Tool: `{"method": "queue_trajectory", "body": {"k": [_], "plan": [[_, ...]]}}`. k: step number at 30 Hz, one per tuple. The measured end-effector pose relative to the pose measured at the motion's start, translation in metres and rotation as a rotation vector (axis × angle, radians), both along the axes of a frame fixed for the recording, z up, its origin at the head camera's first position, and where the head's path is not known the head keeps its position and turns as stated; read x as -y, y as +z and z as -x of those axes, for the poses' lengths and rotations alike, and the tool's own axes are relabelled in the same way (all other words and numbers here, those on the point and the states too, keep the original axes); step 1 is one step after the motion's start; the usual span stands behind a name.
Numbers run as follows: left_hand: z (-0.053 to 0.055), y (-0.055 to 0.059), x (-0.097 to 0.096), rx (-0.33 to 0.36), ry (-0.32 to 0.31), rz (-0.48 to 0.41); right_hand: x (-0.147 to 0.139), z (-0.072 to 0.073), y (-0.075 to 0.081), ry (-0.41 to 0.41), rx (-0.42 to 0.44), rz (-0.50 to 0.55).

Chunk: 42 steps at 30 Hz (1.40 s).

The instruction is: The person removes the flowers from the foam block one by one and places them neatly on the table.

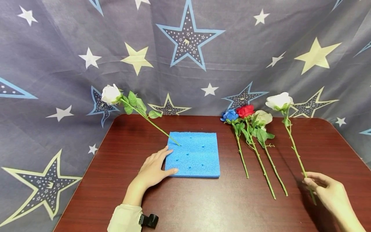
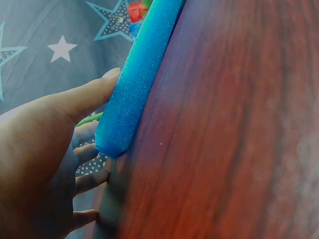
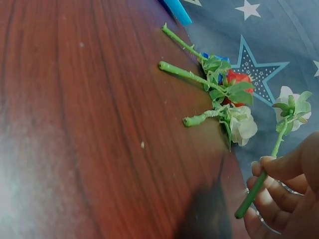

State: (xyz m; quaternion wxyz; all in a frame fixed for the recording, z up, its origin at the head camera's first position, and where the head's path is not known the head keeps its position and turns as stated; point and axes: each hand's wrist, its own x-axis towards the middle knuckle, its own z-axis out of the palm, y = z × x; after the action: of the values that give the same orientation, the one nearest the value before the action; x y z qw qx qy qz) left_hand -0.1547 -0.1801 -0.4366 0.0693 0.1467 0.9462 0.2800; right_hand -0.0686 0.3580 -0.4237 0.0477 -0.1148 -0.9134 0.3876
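My left hand (image 1: 153,167) lies along the left side of a blue foam block (image 1: 197,154), thumb and a fingertip on its top, fingers spread and fairly straight. An artificial white rose (image 1: 110,94) stands in the foam, its long green stem leaning far to the left. Between thumb and fingers, my right hand (image 1: 327,190) pinches the lower stem of another artificial white rose (image 1: 279,101). Its bloom points up and away from me; in the right wrist view the stem's green end (image 3: 244,206) pokes out below the fingers.
Three artificial roses lie between the block and my right hand: blue (image 1: 230,115), red (image 1: 245,111) and cream-white (image 1: 263,117). Several small holes (image 1: 187,154) dot the foam. A star-patterned cloth (image 1: 185,80) hangs behind the brown table (image 1: 208,203).
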Motion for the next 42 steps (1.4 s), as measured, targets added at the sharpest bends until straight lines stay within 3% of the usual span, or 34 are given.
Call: {"method": "queue_trajectory", "body": {"k": [13,27,35,42], "plan": [[0.001,-0.002,0.001,0.010,0.003,0.010,-0.011,-0.001,-0.008,-0.029,0.060,0.008],[0.000,0.000,0.000,0.017,0.008,0.007,-0.019,0.001,-0.013,-0.061,0.120,-0.056],[0.000,0.000,0.000,0.010,0.006,0.008,-0.025,0.002,-0.016,-0.050,0.148,-0.012],[0.000,0.000,0.000,0.013,0.008,0.005,-0.025,0.003,-0.015,-0.040,0.192,-0.038]]}}
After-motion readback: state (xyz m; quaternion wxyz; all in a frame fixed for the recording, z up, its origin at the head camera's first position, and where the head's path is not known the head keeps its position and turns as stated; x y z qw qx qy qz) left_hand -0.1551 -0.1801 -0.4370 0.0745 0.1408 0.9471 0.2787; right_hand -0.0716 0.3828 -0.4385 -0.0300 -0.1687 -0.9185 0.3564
